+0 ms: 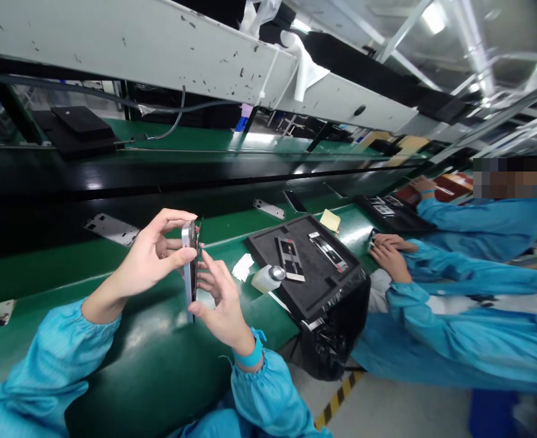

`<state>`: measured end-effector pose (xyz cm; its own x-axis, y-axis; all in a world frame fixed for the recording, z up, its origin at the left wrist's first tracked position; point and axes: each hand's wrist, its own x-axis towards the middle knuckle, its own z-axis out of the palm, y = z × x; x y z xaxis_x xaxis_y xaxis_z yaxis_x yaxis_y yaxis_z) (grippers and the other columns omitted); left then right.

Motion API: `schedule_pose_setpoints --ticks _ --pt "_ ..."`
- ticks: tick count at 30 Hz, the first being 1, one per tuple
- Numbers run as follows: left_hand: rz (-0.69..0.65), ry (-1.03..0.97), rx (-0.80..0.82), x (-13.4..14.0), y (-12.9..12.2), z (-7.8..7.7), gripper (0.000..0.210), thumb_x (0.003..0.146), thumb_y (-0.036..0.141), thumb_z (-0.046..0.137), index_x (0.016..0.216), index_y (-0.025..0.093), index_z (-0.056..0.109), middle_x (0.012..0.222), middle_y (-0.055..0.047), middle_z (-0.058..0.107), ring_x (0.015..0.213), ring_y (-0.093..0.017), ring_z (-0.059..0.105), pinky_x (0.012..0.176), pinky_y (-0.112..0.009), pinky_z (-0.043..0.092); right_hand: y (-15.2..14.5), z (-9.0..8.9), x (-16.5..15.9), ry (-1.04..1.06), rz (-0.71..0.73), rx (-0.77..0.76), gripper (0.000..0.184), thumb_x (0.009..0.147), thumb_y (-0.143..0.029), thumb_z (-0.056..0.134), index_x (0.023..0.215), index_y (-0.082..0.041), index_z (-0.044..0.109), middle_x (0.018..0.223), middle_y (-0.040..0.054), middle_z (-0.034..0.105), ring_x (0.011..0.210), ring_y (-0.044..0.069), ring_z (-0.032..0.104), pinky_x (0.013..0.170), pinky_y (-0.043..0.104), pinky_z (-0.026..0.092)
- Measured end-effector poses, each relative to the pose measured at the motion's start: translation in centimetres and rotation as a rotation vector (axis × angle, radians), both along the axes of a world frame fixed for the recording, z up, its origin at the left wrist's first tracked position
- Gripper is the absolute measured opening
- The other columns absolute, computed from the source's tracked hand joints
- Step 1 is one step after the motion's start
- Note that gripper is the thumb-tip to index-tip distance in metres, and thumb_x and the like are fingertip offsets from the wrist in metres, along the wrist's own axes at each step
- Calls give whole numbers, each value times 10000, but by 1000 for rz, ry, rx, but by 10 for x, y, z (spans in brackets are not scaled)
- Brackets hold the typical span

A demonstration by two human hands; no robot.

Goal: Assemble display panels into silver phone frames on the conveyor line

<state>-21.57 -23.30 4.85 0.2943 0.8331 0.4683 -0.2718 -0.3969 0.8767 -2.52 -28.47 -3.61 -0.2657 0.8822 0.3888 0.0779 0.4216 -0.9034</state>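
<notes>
Between my two hands a smartphone (189,277) is held up on edge above the green bench, its silver side frame toward me. A thin dark panel (198,261) stands slightly apart from the frame along its right side. My left hand (152,252) pinches the upper part of the phone between thumb and fingers. Lower down, my right hand (220,295) grips the phone with its thumb near the bottom edge and its fingers by the dark panel. Part of the fingers is hidden behind the phone.
A black foam tray (312,292) on the right bears two opened phones. Beside it are a white bottle (268,278), crumpled white tissue (243,267) and yellow paper (330,220). Metal phone plates (110,229) lie by the conveyor (58,213). Co-workers in blue sleeves (469,261) sit at right.
</notes>
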Motion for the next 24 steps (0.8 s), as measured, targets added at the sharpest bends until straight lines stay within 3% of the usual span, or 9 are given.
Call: schedule_pose_setpoints --ticks 9,14,17,20,22,24 --pt "119 21 -3 2 -5 6 383 894 349 847 1212 220 676 1198 -99 723 699 -139 739 549 -191 600 7 -3 -12 111 -29 19 971 842 -796 728 1644 -321 455 1270 103 518 1132 262 686 1004 431 640" --pt "43 -60 -74 13 -10 -3 494 953 453 779 1376 252 620 1349 -131 689 1030 -248 782 841 -356 683 15 -7 -12 -58 -119 118 866 805 -688 849 1535 -284 617 1332 134 502 1238 320 621 1070 504 588" --pt "79 -214 -174 25 -11 -8 564 1015 620 610 1426 234 582 1335 -153 724 1062 -272 781 891 -416 674 13 -3 -13 -135 -128 238 719 929 -698 707 1508 -276 643 1507 170 416 1264 329 604 1069 527 578" --pt "91 -274 -269 33 -13 -8 667 972 773 520 1243 187 685 1073 -130 809 851 -266 803 769 -411 684 8 12 -11 -66 -200 239 805 992 -766 526 1614 -256 494 1648 204 297 1265 326 615 1023 513 597" --pt "-2 -229 -321 37 -15 -8 707 944 814 515 1153 175 734 918 -111 818 723 -266 791 700 -417 681 9 27 -6 64 -254 124 857 993 -814 447 1612 -221 463 1544 221 462 1164 294 666 893 443 634" --pt "-86 -159 -346 39 -20 -8 706 941 807 537 1117 166 775 923 -121 827 690 -279 787 683 -433 678 12 40 -1 145 -202 -62 845 996 -850 355 1382 -160 652 1073 154 707 807 215 695 640 322 596"
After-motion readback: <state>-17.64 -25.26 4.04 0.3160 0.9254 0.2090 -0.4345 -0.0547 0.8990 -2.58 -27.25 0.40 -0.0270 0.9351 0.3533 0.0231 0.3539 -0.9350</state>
